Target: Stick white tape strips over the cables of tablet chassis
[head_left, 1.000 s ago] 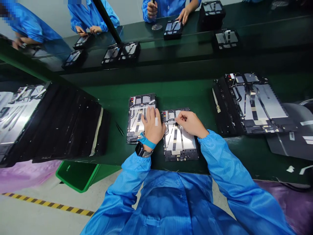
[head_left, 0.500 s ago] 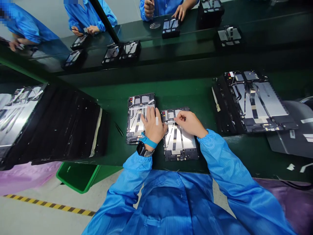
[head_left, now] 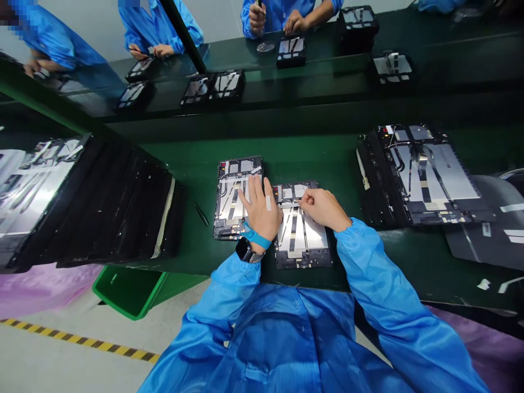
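Two opened tablet-like devices lie side by side in front of me: the left device (head_left: 230, 199) and the right device (head_left: 305, 248), with silvery panels, dark flat cables and black edges. My left hand (head_left: 262, 212) is spread, its fingers over the left device's right side and its thumb side by the right device. A small white tape piece sticks to its back. My right hand (head_left: 323, 208) pinches at the upper part of the right device, at the end of a white tape strip (head_left: 290, 206) lying across it. Black tweezers (head_left: 201, 214) lie left of the devices.
A tall stack of devices (head_left: 123, 202) stands at left, another stack (head_left: 434, 169) at right beside a grey sheet (head_left: 499, 218). A green bin (head_left: 129, 289) sits below the table edge. Co-workers in blue handle devices across the bench; one co-worker's hand (head_left: 297, 23) is near a device.
The view has shifted slightly. My right hand's pinch has moved a little right along the upper part of the right device, and my left hand has drawn its thumb in.
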The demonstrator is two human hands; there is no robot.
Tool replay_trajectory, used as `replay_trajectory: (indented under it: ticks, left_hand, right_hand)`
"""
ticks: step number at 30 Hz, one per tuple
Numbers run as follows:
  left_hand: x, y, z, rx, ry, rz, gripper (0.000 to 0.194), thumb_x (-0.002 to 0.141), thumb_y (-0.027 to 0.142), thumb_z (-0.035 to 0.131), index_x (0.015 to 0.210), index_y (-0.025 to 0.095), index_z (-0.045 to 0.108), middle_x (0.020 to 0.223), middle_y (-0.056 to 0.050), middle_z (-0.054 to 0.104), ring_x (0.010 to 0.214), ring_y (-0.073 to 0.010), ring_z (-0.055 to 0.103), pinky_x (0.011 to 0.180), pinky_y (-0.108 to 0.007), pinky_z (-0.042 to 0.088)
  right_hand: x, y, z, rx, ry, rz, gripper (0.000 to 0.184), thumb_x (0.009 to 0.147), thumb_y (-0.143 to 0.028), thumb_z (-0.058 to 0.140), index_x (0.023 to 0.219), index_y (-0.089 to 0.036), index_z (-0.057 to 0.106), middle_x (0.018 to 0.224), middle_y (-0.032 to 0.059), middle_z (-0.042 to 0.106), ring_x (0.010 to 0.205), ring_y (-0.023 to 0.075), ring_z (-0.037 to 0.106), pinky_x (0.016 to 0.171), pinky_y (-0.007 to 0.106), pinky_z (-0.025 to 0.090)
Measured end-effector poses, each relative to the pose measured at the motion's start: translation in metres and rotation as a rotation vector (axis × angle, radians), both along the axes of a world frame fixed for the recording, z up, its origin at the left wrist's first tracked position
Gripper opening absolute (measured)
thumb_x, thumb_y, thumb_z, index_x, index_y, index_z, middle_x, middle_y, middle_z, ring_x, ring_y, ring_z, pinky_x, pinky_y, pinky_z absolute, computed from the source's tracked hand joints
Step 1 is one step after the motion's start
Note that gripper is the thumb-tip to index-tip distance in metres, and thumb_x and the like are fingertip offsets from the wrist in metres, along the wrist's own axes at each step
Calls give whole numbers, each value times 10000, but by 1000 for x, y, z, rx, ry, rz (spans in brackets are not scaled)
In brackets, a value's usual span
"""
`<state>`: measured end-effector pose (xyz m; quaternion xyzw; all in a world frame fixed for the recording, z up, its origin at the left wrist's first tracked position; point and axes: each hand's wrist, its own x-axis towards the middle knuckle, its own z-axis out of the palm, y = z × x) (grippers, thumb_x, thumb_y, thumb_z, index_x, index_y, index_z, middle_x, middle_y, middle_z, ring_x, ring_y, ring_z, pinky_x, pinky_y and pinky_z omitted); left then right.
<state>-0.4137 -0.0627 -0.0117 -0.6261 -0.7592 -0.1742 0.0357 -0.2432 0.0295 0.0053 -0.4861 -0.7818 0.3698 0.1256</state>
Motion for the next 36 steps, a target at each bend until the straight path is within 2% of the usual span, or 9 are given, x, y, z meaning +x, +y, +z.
replay_trajectory:
  ticks: [3,6,9,13,19,23,28,32,36]
  left_hand:
    - [18,-38,0,110,-26,-180,636,997,193,531,1602,68,381,1661,-275,440,1656,-375,247,1313,-640,310]
    - [39,-73,-10,27,-40,-393,640,1048,259,524,1640,107,336,1675,-240,441,1654,-351,265,1297,-596,386]
    - [53,-88,-23,-73,-41,-425,685,1068,322,512,1672,99,279,1712,-237,379,1647,-356,279,1289,-597,403]
    - [57,-85,-29,-83,-40,-393,694,1079,362,490,1680,94,270,1720,-226,369,1644,-350,291,1305,-594,377]
    - [56,-75,-24,-99,-57,-368,593,1073,362,493,1605,108,431,1649,-204,495,1589,-358,405,1322,-582,343]
    - [59,-71,-24,-96,-71,-354,575,1068,331,478,1597,107,444,1603,-208,545,1558,-348,448,1325,-585,330]
    - [65,-72,-25,-91,-56,-298,543,1067,305,470,1567,91,473,1684,-229,432,1564,-361,431,1287,-589,364]
    - [68,-72,-24,-91,-28,-274,540,1065,296,475,1562,85,481,1707,-234,390,1560,-367,431,1243,-576,407]
    - [70,-72,-24,-100,1,-262,547,1062,305,489,1559,77,485,1690,-239,418,1536,-378,461,1223,-568,425]
  right_hand:
    - [0,0,2,-14,-9,10,238,928,-251,632,697,-218,586,627,5,654,599,158,533,664,296,326]
    - [1,0,5,-20,9,32,260,944,-279,615,694,-218,581,625,5,654,586,154,525,659,295,332]
    - [2,-1,4,-27,15,40,257,943,-289,599,697,-217,584,618,5,656,580,155,530,651,293,343]
    - [3,-1,-2,-13,10,45,249,940,-302,583,705,-218,596,608,12,661,576,161,545,653,296,354]
    - [3,1,-5,-53,-31,38,203,926,-284,595,736,-216,618,625,12,664,598,169,575,666,303,350]
    - [4,0,-4,-61,-31,33,193,925,-278,595,747,-213,628,644,12,668,619,172,581,675,305,355]
    - [6,0,-6,-26,-48,50,50,860,-225,686,847,-214,640,713,-10,670,647,163,552,702,303,358]
    - [8,-1,-7,42,-73,104,243,805,-124,730,994,-217,609,785,-27,654,716,172,553,777,311,363]
    - [8,-3,-8,106,-112,126,328,826,-142,754,1091,-226,581,805,-23,627,809,209,566,825,326,352]
